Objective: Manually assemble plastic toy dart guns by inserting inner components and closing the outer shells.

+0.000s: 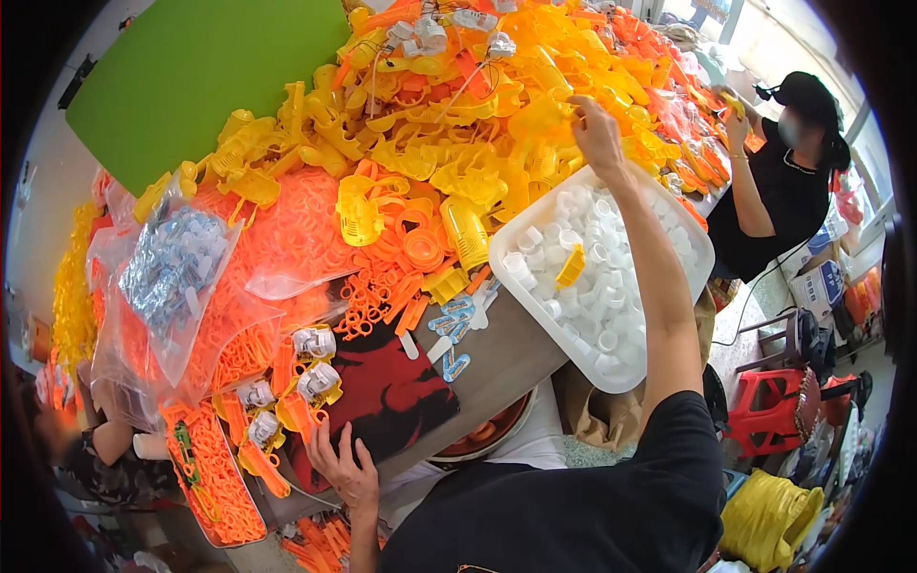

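Note:
My right hand (599, 138) reaches over a white tub (619, 381) to the big heap of yellow plastic shells (401, 153). Its fingers are closed on a yellow plastic shell (541, 120), smeared by motion. Down at the table's near edge, my left hand (346, 470) has its fingers apart beside a red and black mat (406, 387). Its fingertips are close to an orange handle piece (298, 413); whether they touch cannot be made out. Several half-built units with white-grey mechanisms (318, 382) in yellow and orange shells lie just beyond that hand.
White plastic cups (573, 224) and one yellow piece (571, 266) fill the tub. Small blue pieces (456, 320) lie near orange rings (422, 248). Orange clips fill a tray (232, 506) at left. Another person (788, 172) works at far right, near a red stool (772, 411).

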Motion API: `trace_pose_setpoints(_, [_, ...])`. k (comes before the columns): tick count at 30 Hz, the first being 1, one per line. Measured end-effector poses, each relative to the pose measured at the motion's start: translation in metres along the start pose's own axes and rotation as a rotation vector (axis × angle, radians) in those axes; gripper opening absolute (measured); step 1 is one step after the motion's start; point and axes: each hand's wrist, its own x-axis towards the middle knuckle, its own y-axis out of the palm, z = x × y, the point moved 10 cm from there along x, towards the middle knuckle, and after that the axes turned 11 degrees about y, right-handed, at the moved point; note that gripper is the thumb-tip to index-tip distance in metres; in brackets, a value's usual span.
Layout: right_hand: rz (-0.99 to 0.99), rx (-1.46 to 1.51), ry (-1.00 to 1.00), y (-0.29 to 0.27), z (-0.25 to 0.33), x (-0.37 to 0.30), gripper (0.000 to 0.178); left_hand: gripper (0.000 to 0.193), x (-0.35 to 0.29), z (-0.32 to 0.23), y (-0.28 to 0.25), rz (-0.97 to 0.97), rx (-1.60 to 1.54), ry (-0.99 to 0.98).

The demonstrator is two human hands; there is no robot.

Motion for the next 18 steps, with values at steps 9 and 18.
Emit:
trace_pose_setpoints(9, [-0.483, -0.489, -0.532, -0.054, 0.038, -0.018, 0.023, 0.031, -0.008, 0.0, -0.011, -0.042, -0.001, -0.011])
trace_pose_setpoints(18, [0.158, 0.464, 0.216, -0.107, 0.086, -0.102, 0.03, 0.043, -0.004, 0.015, -0.012, -0.154, -0.126, -0.091])
